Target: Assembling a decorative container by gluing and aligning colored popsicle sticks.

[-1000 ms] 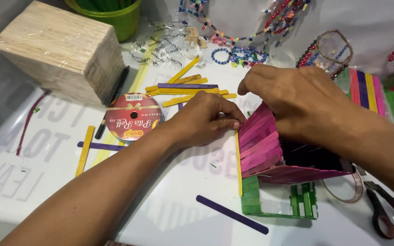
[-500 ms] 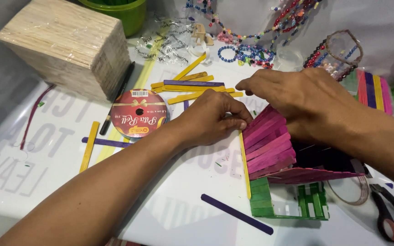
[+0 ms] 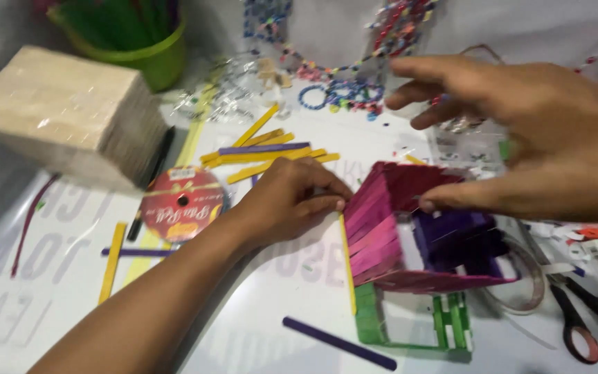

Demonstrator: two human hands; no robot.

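Head view: a box (image 3: 410, 235) built of craft sticks sat near the middle of the white table (image 3: 271, 305), w/ pink slatted walls stacked log-cabin style, a purple part inside, and a green stick frame (image 3: 417, 322) under its near edge. One yellow stick (image 3: 347, 263) lay along the box's left wall, touching it.

Left hand (image 3: 288, 201) was at that left wall, fingers curled together and pressed to the top of the pink slats; whether it pinched a stick, can't tell. Right hand (image 3: 520, 131) was above the box's far side, blurred, fingers spread apart, thumb tip touching the top rim of the pink wall.

Around it: a loose purple stick (image 3: 340, 343) in front of the box, a scatter of yellow sticks (image 3: 264, 152) behind the left hand, a red ribbon spool (image 3: 183, 204) just left of the wrist, a pale wooden block (image 3: 70, 114) far left, a green cup (image 3: 140, 41) at top, bead bracelets (image 3: 340, 93) beyond, scissors (image 3: 576, 315) at right.
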